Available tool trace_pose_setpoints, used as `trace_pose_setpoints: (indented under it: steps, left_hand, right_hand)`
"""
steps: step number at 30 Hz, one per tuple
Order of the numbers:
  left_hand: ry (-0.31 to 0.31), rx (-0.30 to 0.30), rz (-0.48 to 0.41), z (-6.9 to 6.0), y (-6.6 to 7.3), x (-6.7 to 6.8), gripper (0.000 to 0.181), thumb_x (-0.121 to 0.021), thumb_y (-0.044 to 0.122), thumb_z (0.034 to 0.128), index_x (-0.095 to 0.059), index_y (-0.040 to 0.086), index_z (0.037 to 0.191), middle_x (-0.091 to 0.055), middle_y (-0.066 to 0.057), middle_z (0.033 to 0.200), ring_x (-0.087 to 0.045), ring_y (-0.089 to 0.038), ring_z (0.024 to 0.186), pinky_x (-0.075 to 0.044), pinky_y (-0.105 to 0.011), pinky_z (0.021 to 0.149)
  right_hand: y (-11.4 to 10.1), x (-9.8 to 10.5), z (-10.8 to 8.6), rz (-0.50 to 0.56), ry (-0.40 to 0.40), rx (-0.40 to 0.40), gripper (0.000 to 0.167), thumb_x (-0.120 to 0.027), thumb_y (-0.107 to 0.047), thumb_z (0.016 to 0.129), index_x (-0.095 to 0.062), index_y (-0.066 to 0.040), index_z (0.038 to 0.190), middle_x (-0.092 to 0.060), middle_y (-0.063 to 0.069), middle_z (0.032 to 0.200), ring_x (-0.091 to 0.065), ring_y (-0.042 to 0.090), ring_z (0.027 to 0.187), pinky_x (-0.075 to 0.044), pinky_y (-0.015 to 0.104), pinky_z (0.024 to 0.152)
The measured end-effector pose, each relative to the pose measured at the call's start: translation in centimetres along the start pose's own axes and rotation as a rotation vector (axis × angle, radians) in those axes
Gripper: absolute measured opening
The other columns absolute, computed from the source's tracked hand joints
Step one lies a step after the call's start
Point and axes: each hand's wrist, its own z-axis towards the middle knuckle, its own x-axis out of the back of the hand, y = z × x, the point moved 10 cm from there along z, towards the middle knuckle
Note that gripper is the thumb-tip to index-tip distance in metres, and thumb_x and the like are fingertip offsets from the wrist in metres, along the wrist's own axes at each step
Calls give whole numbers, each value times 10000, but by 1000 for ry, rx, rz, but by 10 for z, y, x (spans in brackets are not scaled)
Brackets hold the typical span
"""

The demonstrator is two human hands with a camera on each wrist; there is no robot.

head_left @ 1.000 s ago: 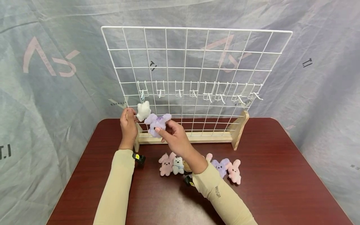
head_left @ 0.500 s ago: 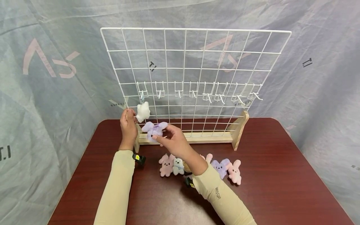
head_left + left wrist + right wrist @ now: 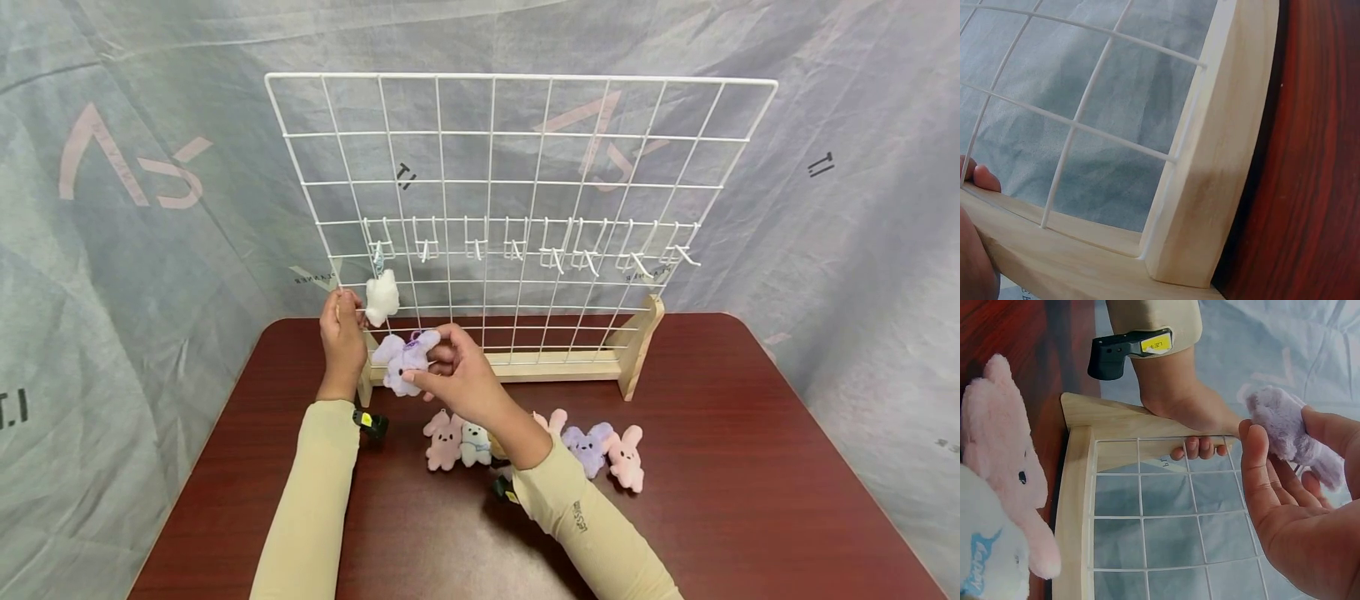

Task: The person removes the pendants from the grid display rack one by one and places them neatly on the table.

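My right hand [image 3: 468, 375] pinches a purple bunny plush [image 3: 396, 357] between thumb and fingers, in front of the rack's lower left. In the right wrist view the same plush [image 3: 1279, 419] shows side-on, apart from the wire grid. At the rack's left side, my left hand [image 3: 343, 346] grips the wooden side post [image 3: 1116, 412], its fingertips curled round the edge. Above and between the hands, a white plush [image 3: 382, 298] hangs by a light blue strap from the leftmost hook. Only part of the left hand [image 3: 974, 262] enters its own wrist view.
The white wire grid [image 3: 525, 78] stands on a wooden base [image 3: 555, 367] and carries a row of hooks [image 3: 427, 250]. On the table [image 3: 750, 483] lie a pink bunny [image 3: 444, 442], a white bear [image 3: 476, 446], another purple plush [image 3: 585, 450] and a pink bunny [image 3: 626, 458]. The right forearm covers others partly.
The right hand has lowered the purple plush and brought it slightly left, with its face now more visible. The hanging white plush has turned a little. My left hand stays put.
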Motion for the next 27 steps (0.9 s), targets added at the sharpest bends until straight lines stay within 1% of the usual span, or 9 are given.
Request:
trace_pose_setpoints:
  steps: [3,6,7,10,15,18,21,23,27]
  left_hand:
    - [0,3,-10,0,0,0,275,-421,188,1118,-545,73,901,-382,-79,658,-390,-174,615,-417,-200,641]
    - [-4,4,-22,1,0,0,309,-417,194,1119,-525,-7,912,-381,-64,656,-378,-236,618,-424,-189,637]
    - [-5,2,-25,1,0,0,315,-416,192,1120,-520,-25,915,-381,-68,657,-373,-255,620,-423,-190,636]
    - [-7,-3,-18,1,1,-1,312,-413,190,1120,-521,-18,914,-386,-48,656,-380,-226,614,-424,-189,636]
    - [-2,-8,-1,0,1,0,283,-412,175,1122,-535,32,911,-407,30,653,-398,-91,608,-415,-238,635]
    - [-2,-6,-11,0,0,0,280,-416,178,1123,-542,49,909,-400,-34,655,-397,-115,611,-413,-243,637]
    - [-6,-2,-25,0,-1,-1,275,-421,188,1124,-549,92,900,-366,-174,676,-387,-193,619,-417,-230,641]
    - [-7,1,-27,1,-1,-1,273,-421,190,1123,-546,101,898,-349,-214,689,-383,-227,624,-416,-234,642]
    - [2,-2,-14,1,-1,0,341,-420,188,1122,-515,-72,924,-384,-121,666,-389,-205,614,-416,-215,637]
  right_hand:
    - [1,1,0,17,6,0,644,-762,44,915,-396,-92,1428,-711,129,990,-707,230,717,-610,349,623]
    - [3,0,1,10,-1,3,796,-755,50,918,-348,-169,1566,-647,73,937,-703,405,727,-638,446,647]
    - [3,0,1,0,-7,3,801,-748,49,922,-358,-185,1582,-638,73,947,-695,451,741,-640,483,659]
    - [5,-1,1,-41,-24,1,703,-728,28,944,-439,-149,1560,-657,139,1032,-690,513,777,-642,476,662]
    - [12,-4,-1,-64,-44,-32,427,-731,-13,958,-589,-24,1360,-689,239,1142,-742,295,746,-630,331,636]
    - [17,-5,-2,-54,-50,-58,341,-733,-18,958,-616,6,1277,-694,241,1133,-727,146,725,-627,312,635]
    - [21,-6,-2,-49,-52,-82,339,-730,-16,962,-613,-3,1280,-685,230,1156,-714,128,718,-618,304,625]
    - [23,-7,-2,-50,-57,-94,377,-725,-19,966,-583,-16,1315,-664,223,1181,-717,170,707,-622,319,614]
    - [25,-8,-2,-50,-75,-107,570,-710,-18,972,-459,-116,1475,-620,200,1199,-715,277,651,-635,417,600]
